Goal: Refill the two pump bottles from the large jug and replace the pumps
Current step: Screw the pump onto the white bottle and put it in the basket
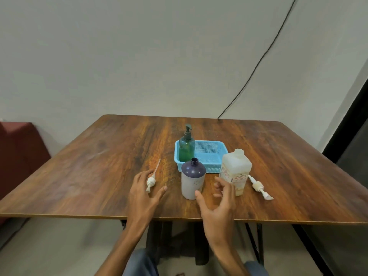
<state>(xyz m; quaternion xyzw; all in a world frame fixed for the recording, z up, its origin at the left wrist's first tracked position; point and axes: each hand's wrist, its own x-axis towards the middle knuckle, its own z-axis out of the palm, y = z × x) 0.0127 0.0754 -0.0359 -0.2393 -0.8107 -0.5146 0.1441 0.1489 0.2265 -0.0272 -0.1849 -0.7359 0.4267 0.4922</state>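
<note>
A white bottle with a dark purple top (192, 179) stands open-necked near the table's front, with no pump in it. My right hand (218, 198) hovers just right of it, fingers spread, holding nothing. My left hand (144, 193) lies open on the table, its fingers beside a white pump (151, 180) that rests flat. The large translucent jug (235, 171), open at the top, stands right of the bottle. A second white pump (258, 187) lies right of the jug. A green pump bottle (186, 147) with its dark pump fitted stands in the blue basket (211, 156).
The wooden table (99, 166) ends just in front of my wrists. A black cable (258, 62) runs down the wall to the table's back right. A dark red seat (20, 152) is at the left, and a dark panel at the far right.
</note>
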